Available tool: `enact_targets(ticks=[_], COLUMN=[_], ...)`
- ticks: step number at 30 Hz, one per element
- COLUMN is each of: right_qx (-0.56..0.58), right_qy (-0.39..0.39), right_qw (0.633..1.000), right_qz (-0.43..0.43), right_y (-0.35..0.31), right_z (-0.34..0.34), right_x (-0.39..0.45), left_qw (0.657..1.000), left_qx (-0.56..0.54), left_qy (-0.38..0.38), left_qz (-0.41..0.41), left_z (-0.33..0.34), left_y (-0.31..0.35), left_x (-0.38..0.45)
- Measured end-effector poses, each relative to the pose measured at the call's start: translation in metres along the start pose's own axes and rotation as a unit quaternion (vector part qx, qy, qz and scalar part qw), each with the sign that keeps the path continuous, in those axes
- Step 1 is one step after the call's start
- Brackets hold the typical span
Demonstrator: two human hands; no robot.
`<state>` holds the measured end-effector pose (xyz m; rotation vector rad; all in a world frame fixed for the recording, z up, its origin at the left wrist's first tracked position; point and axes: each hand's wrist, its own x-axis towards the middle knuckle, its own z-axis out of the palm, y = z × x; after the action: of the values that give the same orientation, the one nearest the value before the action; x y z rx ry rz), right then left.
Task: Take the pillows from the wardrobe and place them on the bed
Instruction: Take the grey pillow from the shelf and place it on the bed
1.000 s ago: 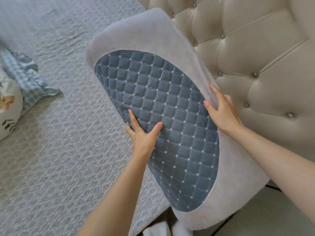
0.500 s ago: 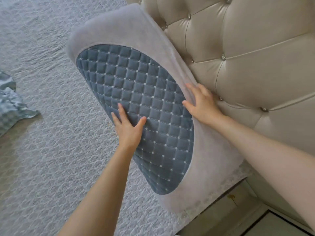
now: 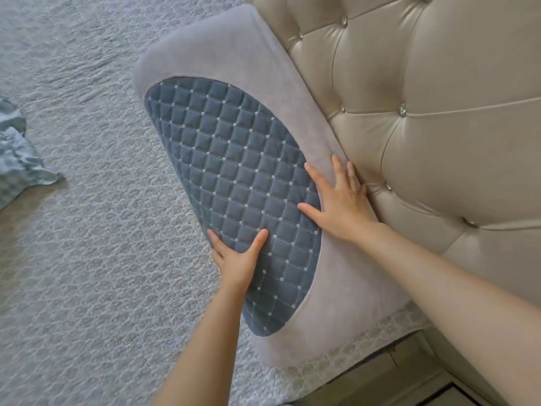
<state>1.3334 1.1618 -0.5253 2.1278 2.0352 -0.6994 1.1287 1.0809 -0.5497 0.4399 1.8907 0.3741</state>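
Note:
A grey pillow with a blue quilted oval panel lies on the bed, its long side up against the headboard. My left hand grips the pillow's near-left edge, thumb on the blue panel and fingers curled around the edge. My right hand rests flat on the pillow's right side, fingers spread, close to the headboard. No wardrobe or other pillow is in view.
A beige tufted headboard with shiny buttons fills the right. A crumpled blue checked cloth lies at the left edge of the textured grey bedspread. The bed's corner and a strip of floor show at the bottom right.
The pillow has come down from a raised tilt to lie on the bed against the headboard. My right hand has flattened on top of it; my left hand has slid to the edge.

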Motion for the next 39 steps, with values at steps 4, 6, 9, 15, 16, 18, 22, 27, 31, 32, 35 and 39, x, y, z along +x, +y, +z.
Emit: enact_targets(ticks=[4,6,9,15,16,18,22,27,31,32,35,39], right_qx=[-0.014,-0.034,-0.044,-0.016,-0.013,0.003,0.043,0.059,0.057,0.051,0.029,0.010], right_qy=[-0.009,-0.018,-0.026,-0.066,-0.086,-0.117,-0.132,-0.115,-0.120,-0.124,-0.140,-0.161], right_qw=[1.000,0.999,0.999,0.997,0.996,0.993,0.987,0.982,0.968,0.962,0.939,0.905], right_qz=[-0.004,-0.010,-0.002,0.018,0.009,-0.016,-0.074,-0.136,-0.213,-0.239,-0.313,-0.393], right_y=[-0.008,-0.008,-0.009,-0.037,-0.044,-0.060,-0.087,-0.131,-0.177,-0.189,-0.232,-0.291], right_z=[0.003,0.004,-0.001,-0.014,-0.015,-0.016,-0.020,-0.029,-0.024,-0.020,-0.006,0.019], right_x=[-0.001,-0.005,-0.007,-0.051,-0.065,-0.091,-0.147,-0.210,-0.258,-0.271,-0.316,-0.388], left_qw=[1.000,0.999,0.999,0.985,0.981,0.979,0.991,0.995,0.993,0.991,0.978,0.947], left_qx=[0.021,0.034,0.048,0.153,0.162,0.151,0.077,-0.046,-0.091,-0.106,-0.151,-0.222], left_qy=[0.006,0.000,-0.007,-0.055,-0.076,-0.102,-0.085,-0.056,0.026,0.047,0.119,0.219], left_qz=[-0.015,-0.020,-0.021,0.055,0.072,0.092,0.069,0.063,0.068,0.072,0.083,0.073], left_z=[0.013,0.011,0.005,-0.020,-0.028,-0.044,-0.082,-0.138,-0.184,-0.195,-0.231,-0.278], left_y=[-0.007,-0.006,0.000,-0.003,-0.004,-0.006,-0.019,-0.061,-0.120,-0.137,-0.189,-0.264], left_x=[-0.004,-0.003,-0.005,-0.059,-0.072,-0.098,-0.143,-0.204,-0.244,-0.254,-0.286,-0.332])
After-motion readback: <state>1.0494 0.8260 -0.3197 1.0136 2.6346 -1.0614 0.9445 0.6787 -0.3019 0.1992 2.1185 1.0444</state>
